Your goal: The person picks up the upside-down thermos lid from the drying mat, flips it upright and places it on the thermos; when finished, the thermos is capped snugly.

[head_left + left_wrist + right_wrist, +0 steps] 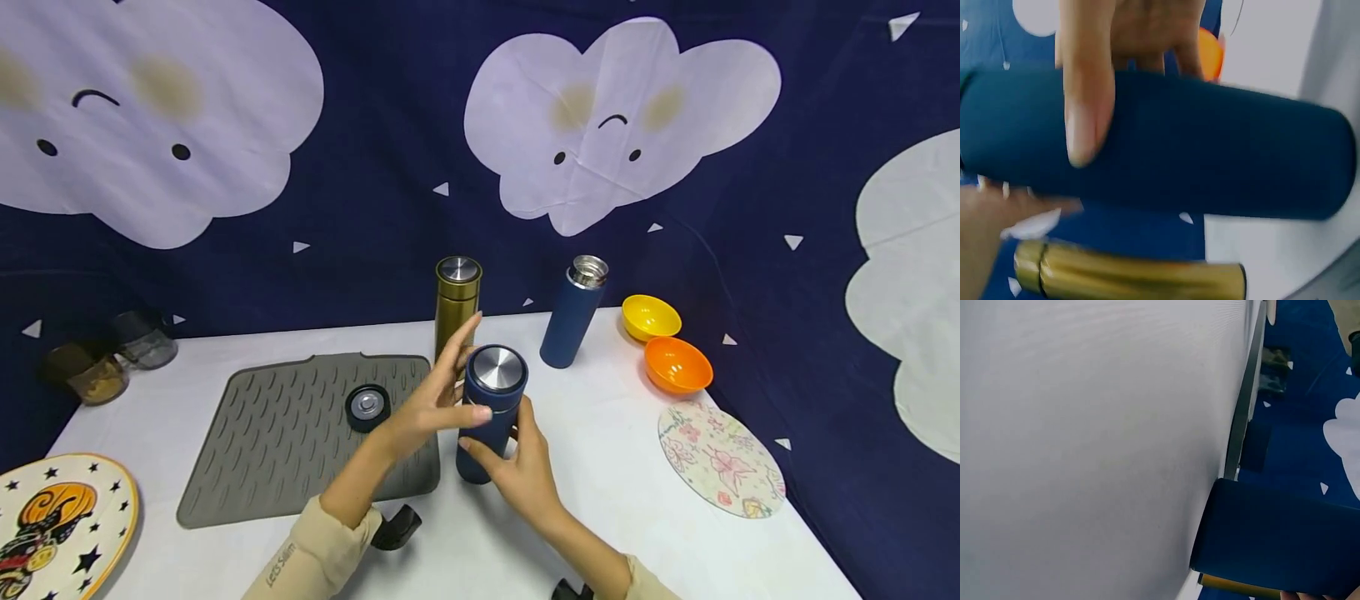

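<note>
A dark blue flask (487, 417) with a steel-topped cap stands near the middle of the white table (600, 500). Both hands hold it. My left hand (450, 392) grips its upper part just under the cap, thumb across the front and index finger raised behind. In the left wrist view the thumb (1088, 106) presses on the blue flask (1210, 156). My right hand (513, 458) wraps around the lower body from the right. The right wrist view shows the blue flask's base (1279, 540) on the table (1085, 456).
Behind stand a capped gold flask (456, 304) and an uncapped blue flask (573, 312). A black lid (367, 407) lies on the grey mat (285, 442). Yellow bowl (651, 317), orange bowl (677, 364) and floral mat (720, 458) lie right; a plate (52, 525) and jars (90, 367) left.
</note>
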`<state>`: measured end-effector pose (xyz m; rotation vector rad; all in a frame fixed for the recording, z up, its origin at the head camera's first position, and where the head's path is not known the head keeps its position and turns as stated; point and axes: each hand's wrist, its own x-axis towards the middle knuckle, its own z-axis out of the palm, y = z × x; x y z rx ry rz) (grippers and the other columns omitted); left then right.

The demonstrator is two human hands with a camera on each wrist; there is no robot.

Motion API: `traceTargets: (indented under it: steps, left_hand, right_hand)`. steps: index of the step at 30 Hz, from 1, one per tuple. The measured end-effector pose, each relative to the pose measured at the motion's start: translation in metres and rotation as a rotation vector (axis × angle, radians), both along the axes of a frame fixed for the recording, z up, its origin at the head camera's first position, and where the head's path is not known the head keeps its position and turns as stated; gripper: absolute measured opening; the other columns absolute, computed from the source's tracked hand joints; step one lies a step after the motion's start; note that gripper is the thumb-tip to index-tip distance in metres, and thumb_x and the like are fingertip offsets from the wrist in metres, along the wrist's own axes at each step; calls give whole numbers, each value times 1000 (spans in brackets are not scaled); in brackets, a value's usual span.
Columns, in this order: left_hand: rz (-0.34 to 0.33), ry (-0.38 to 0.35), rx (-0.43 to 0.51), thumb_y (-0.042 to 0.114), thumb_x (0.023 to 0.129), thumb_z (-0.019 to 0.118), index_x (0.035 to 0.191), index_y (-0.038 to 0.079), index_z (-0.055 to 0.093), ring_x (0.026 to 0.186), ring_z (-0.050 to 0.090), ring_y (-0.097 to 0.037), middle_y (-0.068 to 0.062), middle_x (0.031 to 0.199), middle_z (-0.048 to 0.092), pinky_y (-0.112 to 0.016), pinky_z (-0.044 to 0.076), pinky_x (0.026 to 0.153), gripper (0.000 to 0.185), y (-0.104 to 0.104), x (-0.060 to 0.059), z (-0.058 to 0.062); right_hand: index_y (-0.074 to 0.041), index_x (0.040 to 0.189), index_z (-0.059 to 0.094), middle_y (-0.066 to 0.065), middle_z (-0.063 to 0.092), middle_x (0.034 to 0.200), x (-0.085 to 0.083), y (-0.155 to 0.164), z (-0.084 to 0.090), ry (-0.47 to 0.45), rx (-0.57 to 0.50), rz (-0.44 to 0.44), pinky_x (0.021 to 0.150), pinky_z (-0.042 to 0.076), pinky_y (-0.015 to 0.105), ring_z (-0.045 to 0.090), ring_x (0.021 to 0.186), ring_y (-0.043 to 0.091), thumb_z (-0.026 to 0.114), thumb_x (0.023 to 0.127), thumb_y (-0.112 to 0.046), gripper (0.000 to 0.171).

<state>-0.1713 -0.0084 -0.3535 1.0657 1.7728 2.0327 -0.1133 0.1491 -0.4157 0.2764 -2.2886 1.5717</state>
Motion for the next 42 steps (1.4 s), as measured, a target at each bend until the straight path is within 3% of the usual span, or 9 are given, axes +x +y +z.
traceTargets:
  steps: [6,15,22,24,27,29,31,36,42]
  left_hand:
    - [301,110,-47,20,71,90,138,12,46,115,59,-22,-11,131,58,-36,50,98,80,18,4,-3]
    - [-43,-8,88,22,88,67,157,13,22,133,48,-30,-20,145,46,-53,27,118,83,-5,-6,-12]
    - [549,247,-95,39,65,93,138,11,41,120,54,-23,-6,135,51,-45,44,101,93,34,15,-8]
    - [446,188,-32,25,70,89,133,7,46,114,56,-21,-7,126,56,-39,46,98,78,32,9,-7]
    - [27,10,103,8,76,72,141,3,43,118,57,-20,-12,134,57,-38,44,103,71,14,-8,-8]
    - [-112,-60,148,9,76,65,150,5,33,128,50,-21,-14,145,48,-42,37,111,81,7,-14,-10]
    - [-49,7,151,23,82,68,155,7,23,135,43,-23,-15,151,40,-47,30,115,87,7,-12,-11]
    - [423,208,14,41,71,88,146,11,38,122,54,-22,-10,133,57,-43,43,104,94,28,9,-5]
    - [-76,16,122,2,73,66,141,-5,40,139,43,-29,-21,149,45,-41,35,115,73,14,-15,3]
  right_hand:
    - [-14,136,45,5,61,130,1,0,-2,26,5,2,96,49,54,60,120,24,84,78,-13,70]
    - [-12,140,42,7,60,130,1,-1,-3,-6,0,13,96,49,55,60,118,25,83,80,-18,73]
    - [-6,134,48,11,62,127,0,1,-2,30,42,-10,94,53,47,61,116,26,80,78,-5,65]
    - [-8,136,46,10,61,130,1,1,-3,27,35,-8,95,52,48,60,118,26,81,77,-6,68]
    - [-12,142,41,9,57,137,1,1,-2,10,13,38,97,49,54,57,122,27,82,79,-11,74]
    - [-15,144,39,7,56,137,1,1,-2,-9,2,56,99,47,56,57,123,26,82,81,-16,75]
    - [-16,144,39,6,57,136,0,1,-1,-20,-2,62,99,47,56,57,122,25,81,82,-16,75]
    - [-12,140,43,7,58,134,1,1,1,3,25,56,98,49,52,58,122,25,80,79,-5,71]
    - [-12,142,39,8,57,137,1,0,3,-4,25,52,98,49,54,58,122,26,81,79,-10,75]
